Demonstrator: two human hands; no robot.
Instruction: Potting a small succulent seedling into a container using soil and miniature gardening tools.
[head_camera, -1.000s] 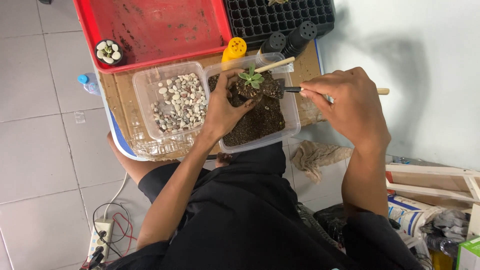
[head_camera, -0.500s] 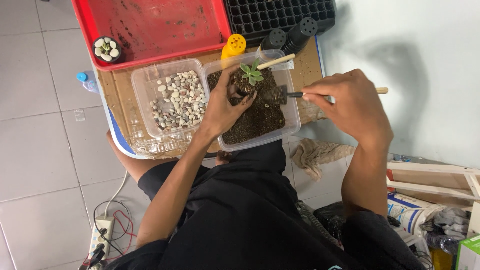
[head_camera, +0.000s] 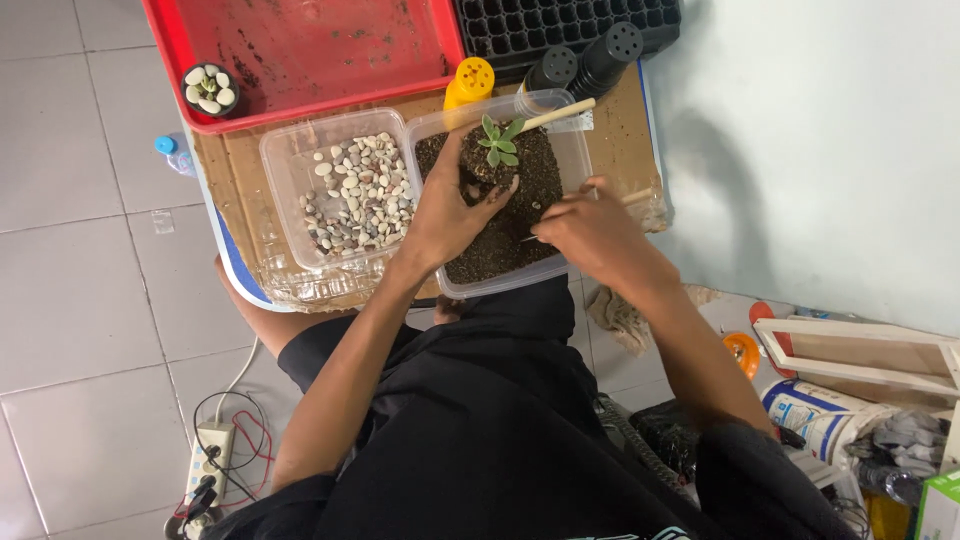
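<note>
My left hand (head_camera: 447, 213) grips a small black pot with a green succulent (head_camera: 497, 141) over a clear plastic tub of dark soil (head_camera: 505, 250). My right hand (head_camera: 592, 233) is low in the same tub, closed on a small trowel with a wooden handle (head_camera: 636, 196); its blade is hidden in the soil. To the left stands a clear tub of pale pebbles (head_camera: 352, 205). Another wooden stick (head_camera: 556, 115) rests across the soil tub's far rim.
A red tray (head_camera: 330, 50) at the back holds a small pot topped with white stones (head_camera: 207, 88). A black seedling tray (head_camera: 560, 25), two black pots (head_camera: 585, 62), a yellow-capped bottle (head_camera: 468, 82). Power strip (head_camera: 205, 465) on the floor left; clutter right.
My right hand has swung left and down from outside the tub's right edge into the soil, with the trowel. The left hand keeps the potted succulent almost still.
</note>
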